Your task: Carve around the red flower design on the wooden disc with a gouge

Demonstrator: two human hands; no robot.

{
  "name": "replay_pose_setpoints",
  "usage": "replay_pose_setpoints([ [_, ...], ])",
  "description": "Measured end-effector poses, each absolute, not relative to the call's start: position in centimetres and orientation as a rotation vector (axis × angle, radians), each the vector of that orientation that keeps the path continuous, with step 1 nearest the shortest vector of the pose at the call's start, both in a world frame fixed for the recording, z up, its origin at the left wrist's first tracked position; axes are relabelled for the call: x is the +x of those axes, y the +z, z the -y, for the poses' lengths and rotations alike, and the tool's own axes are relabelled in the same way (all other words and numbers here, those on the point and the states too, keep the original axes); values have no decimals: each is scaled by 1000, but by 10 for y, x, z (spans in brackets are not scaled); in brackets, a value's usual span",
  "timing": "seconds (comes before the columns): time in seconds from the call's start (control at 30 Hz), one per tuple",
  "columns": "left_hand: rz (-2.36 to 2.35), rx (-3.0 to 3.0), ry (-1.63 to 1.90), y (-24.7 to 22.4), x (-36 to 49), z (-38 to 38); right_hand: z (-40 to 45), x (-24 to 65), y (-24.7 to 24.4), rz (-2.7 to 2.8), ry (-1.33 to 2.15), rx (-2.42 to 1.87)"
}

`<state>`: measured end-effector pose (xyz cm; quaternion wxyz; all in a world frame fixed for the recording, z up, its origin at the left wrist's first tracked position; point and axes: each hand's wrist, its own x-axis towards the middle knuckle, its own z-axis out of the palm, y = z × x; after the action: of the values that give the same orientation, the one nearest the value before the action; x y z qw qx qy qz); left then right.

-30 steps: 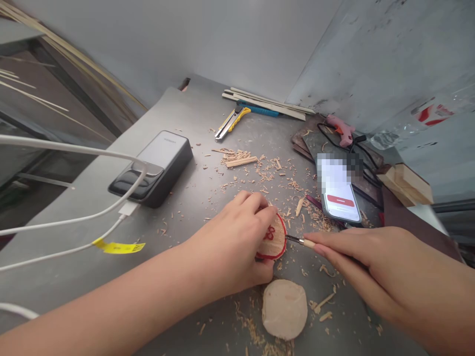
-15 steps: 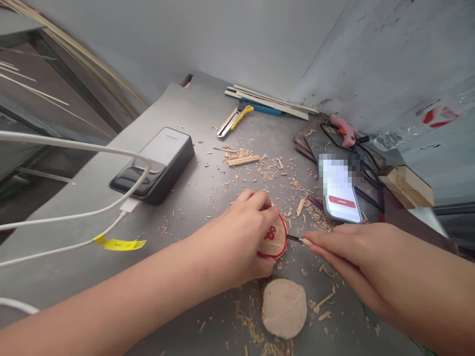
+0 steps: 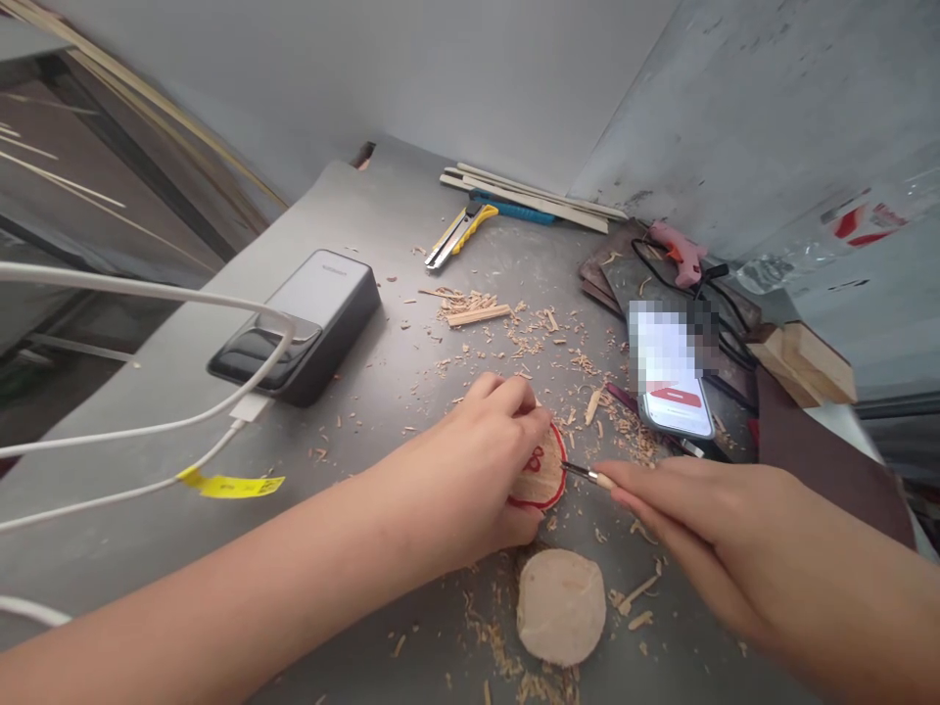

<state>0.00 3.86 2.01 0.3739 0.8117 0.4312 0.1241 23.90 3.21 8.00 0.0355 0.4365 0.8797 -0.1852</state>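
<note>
My left hand grips a round wooden disc with a red-painted rim and a red figure on its face, fingers over the far side and thumb on the near side. My right hand is closed around the light handle of a thin carving tool. The tool's dark metal tip meets the disc's right edge. A second, plain round wood slice lies just below the disc. Wood shavings are scattered on the grey table around both pieces.
A power bank with white cables stands left. At the back lie a yellow cutter and wooden strips. On the right are a lit phone, a pink glue gun, wood blocks and a plastic bottle.
My right hand and the tool have shifted slightly left, and the right wrist has turned a little. My left hand keeps its grip on the disc. The whole view has moved slightly.
</note>
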Motion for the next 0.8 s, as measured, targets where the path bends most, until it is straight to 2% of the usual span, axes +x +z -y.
replay_pose_setpoints([
  [0.13, -1114, 2094, 315, 20, 0, -38, -30, 246, 74, -2721, -651, 1325],
  [0.37, -1118, 2085, 309, 18, -1, -40, -24, 243, 62, -2379, -1151, 1756],
  [0.8, -1113, 2048, 379, 14, -2, -39, -34, 237, 83, -2506, -733, 1495],
])
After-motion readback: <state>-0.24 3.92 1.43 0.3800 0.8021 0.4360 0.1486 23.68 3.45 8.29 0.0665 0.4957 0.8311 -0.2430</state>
